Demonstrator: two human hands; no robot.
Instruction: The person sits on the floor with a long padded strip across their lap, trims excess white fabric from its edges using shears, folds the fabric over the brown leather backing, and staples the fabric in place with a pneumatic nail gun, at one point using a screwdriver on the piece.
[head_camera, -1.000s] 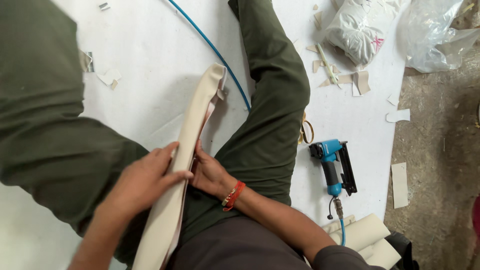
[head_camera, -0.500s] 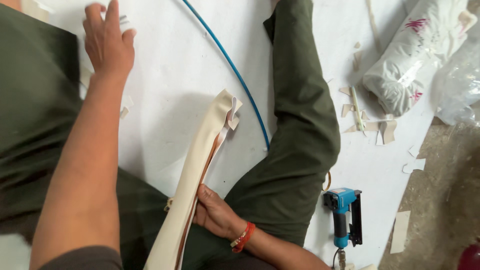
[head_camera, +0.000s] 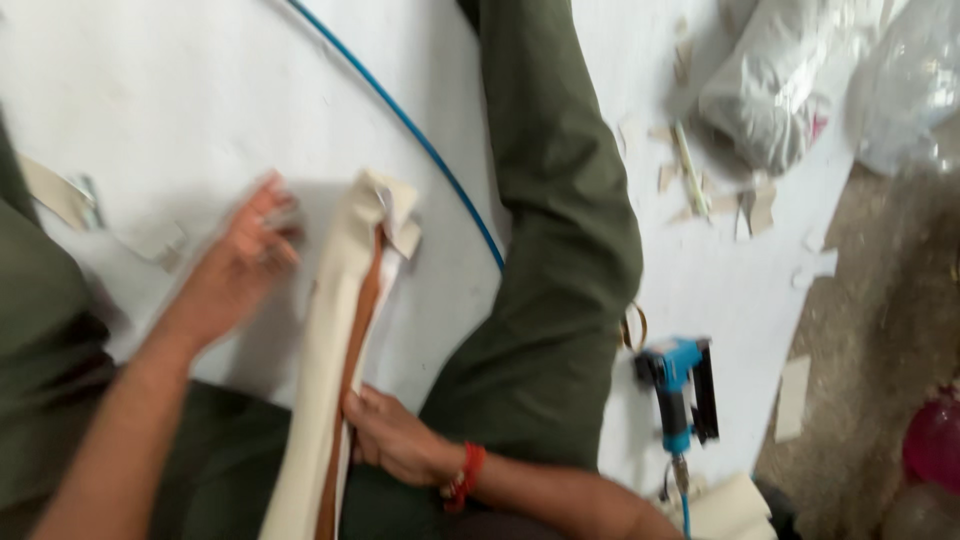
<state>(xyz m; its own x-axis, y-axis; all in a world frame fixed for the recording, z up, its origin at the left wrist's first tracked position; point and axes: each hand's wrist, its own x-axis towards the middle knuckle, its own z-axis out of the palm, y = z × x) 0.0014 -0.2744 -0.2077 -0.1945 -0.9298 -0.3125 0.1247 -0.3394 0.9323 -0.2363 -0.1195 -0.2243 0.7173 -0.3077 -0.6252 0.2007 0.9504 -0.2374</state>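
Observation:
A long cream fabric-covered panel (head_camera: 335, 340) with a brown edge lies between my olive-trousered legs (head_camera: 560, 250), running from the bottom of the view up to a ragged fabric end. My right hand (head_camera: 395, 440), with a red band at the wrist, grips the panel's lower right edge. My left hand (head_camera: 235, 265) is blurred just left of the panel's upper part, over the white sheet, fingers pointing up; whether it holds anything is unclear.
A blue hose (head_camera: 420, 140) curves across the white floor sheet (head_camera: 180, 90). A blue pneumatic stapler (head_camera: 680, 390) lies right of my leg. Plastic bags (head_camera: 780, 90) and fabric scraps (head_camera: 700, 190) sit at upper right. Bare floor (head_camera: 880, 300) and a red object (head_camera: 935, 440) are at far right.
My left hand left the panel, reached far up and left, and has now swung back down beside the panel's top. The right hand has kept its grip. The view shifted.

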